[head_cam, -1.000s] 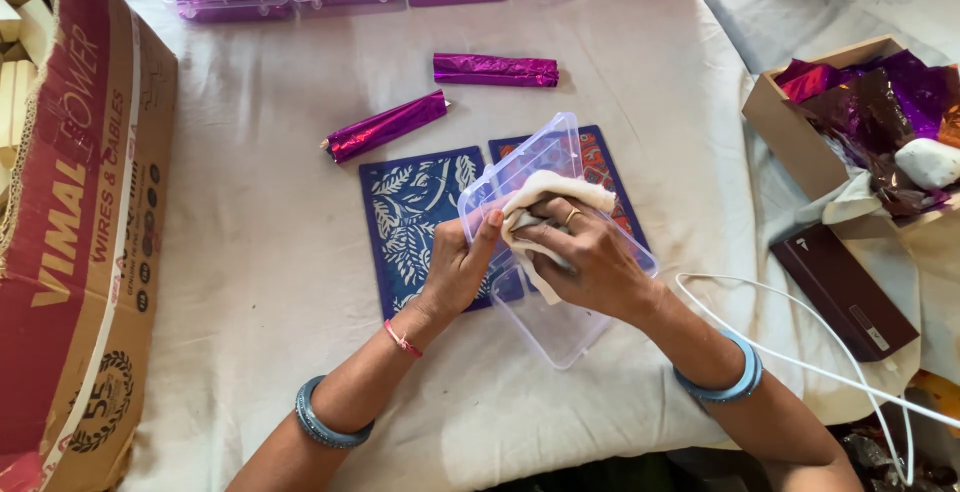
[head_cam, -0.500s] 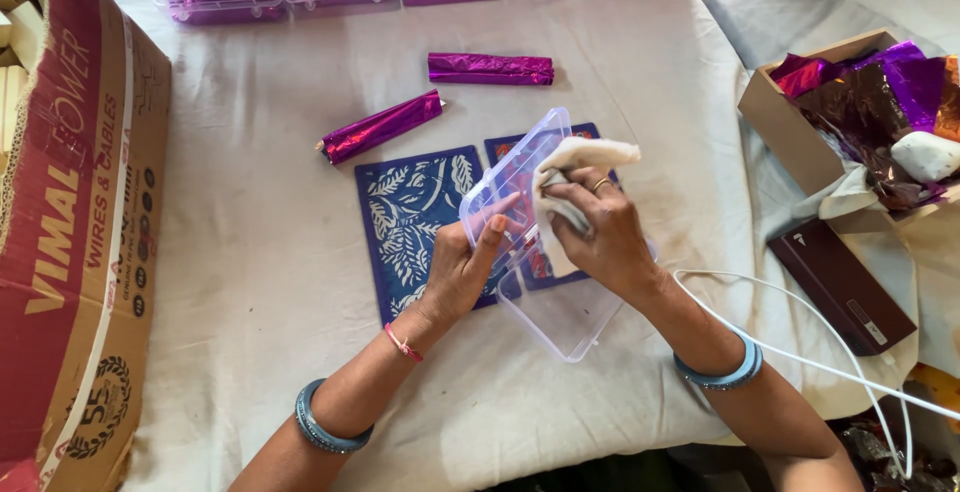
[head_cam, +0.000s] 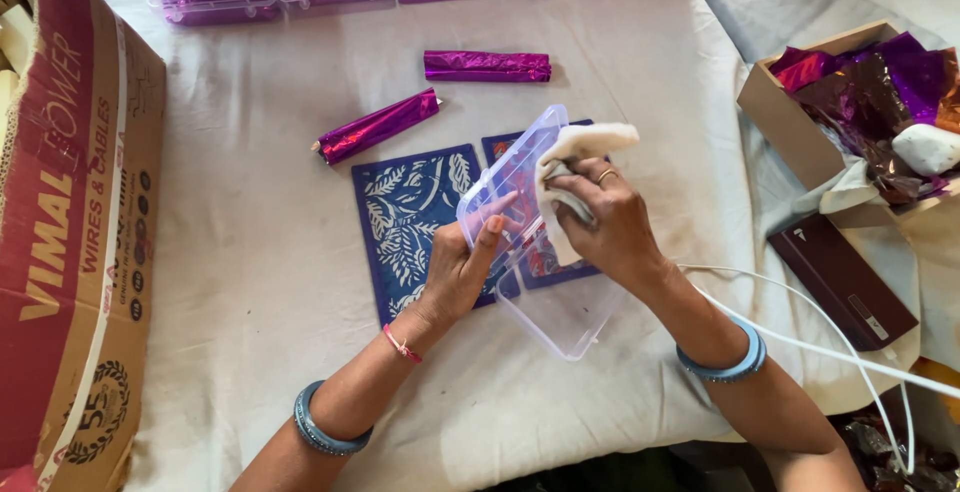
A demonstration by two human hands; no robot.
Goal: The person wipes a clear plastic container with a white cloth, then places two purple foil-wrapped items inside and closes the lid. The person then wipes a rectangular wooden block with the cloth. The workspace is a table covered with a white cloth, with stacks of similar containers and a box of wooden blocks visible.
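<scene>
Head view: left hand [head_cam: 462, 270] grips the raised edge of a clear plastic hinged box [head_cam: 540, 242], thumb laid against its wall, fingers closed round it — box held tilted above the white tablecloth [head_cam: 250, 252]. Right hand [head_cam: 605, 222] is closed on a cream cloth [head_cam: 575, 157], pressed to the box's inside (ring visible on one finger). Beneath the box lie two blue patterned cards [head_cam: 405, 217]. Two purple foil rolls [head_cam: 378, 126] lie farther up the cloth; a white cable [head_cam: 830, 332] runs near the right wrist.
</scene>
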